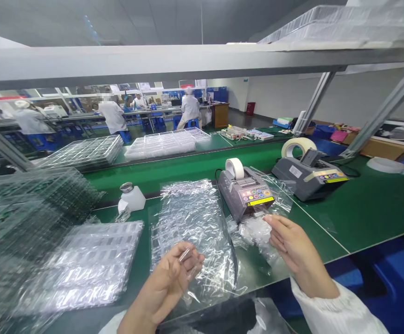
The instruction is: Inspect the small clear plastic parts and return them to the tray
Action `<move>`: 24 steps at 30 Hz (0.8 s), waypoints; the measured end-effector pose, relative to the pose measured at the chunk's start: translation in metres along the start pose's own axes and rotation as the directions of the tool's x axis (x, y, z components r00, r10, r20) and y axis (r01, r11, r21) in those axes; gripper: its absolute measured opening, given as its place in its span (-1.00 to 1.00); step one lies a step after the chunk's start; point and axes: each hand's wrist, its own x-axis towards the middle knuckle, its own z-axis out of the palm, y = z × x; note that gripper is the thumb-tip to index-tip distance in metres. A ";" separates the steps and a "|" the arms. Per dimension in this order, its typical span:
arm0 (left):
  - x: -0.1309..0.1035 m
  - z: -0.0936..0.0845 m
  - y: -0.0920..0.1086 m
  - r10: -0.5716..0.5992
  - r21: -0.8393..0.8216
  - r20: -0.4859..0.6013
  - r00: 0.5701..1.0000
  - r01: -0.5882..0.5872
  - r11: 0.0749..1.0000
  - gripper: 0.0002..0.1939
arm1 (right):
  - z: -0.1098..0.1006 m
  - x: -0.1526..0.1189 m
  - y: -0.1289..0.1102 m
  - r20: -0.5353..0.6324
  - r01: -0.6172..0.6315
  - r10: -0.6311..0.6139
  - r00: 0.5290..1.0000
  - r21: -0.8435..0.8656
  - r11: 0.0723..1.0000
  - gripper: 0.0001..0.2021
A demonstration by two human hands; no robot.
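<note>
My left hand point(170, 278) is palm up with curled fingers around a small shiny cylindrical piece point(184, 255), above a crinkled clear plastic sheet point(191, 218). Another glossy, see-through bit shows near its fingertips, too small to name. Thumb and forefinger of my right hand point(288, 241) are pinched together at the front outlet of a grey tape dispenser point(245, 190). Whatever lies in that pinch is hard to make out. A roll of pale tape point(234, 168) sits on top of this dispenser. Crumpled clear film point(257, 234) lies below its outlet.
Clear plastic trays point(93, 260) are stacked at left, beside tall piles of trays with green contents point(24, 218). A white bottle point(132, 198) stands behind. A second tape dispenser point(308, 174) is at right. An overhead shelf point(188, 62) spans the bench; people work beyond.
</note>
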 end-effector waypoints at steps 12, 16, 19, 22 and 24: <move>0.019 0.030 -0.026 0.025 0.004 -0.034 0.999 -0.025 1.000 -0.50 | 0.049 -0.072 0.012 0.549 -0.141 0.196 0.812 -0.141 0.980 -0.65; 0.017 0.028 -0.025 0.028 0.034 -0.039 0.999 -0.027 0.999 -0.48 | 0.053 -0.071 0.020 0.584 -0.146 0.231 0.779 -0.190 0.971 -0.66; 0.017 0.028 -0.026 0.028 0.030 -0.028 0.999 -0.027 0.999 -0.49 | 0.052 -0.068 0.024 0.576 -0.143 0.245 0.780 -0.217 0.966 -0.67; 0.017 0.029 -0.026 0.018 0.020 -0.039 0.999 -0.017 1.000 -0.49 | 0.053 -0.066 0.025 0.568 -0.144 0.258 0.782 -0.238 0.960 -0.67; 0.016 0.029 -0.025 0.008 0.019 -0.059 0.998 -0.007 1.000 -0.48 | 0.053 -0.066 0.026 0.562 -0.152 0.269 0.782 -0.247 0.957 -0.67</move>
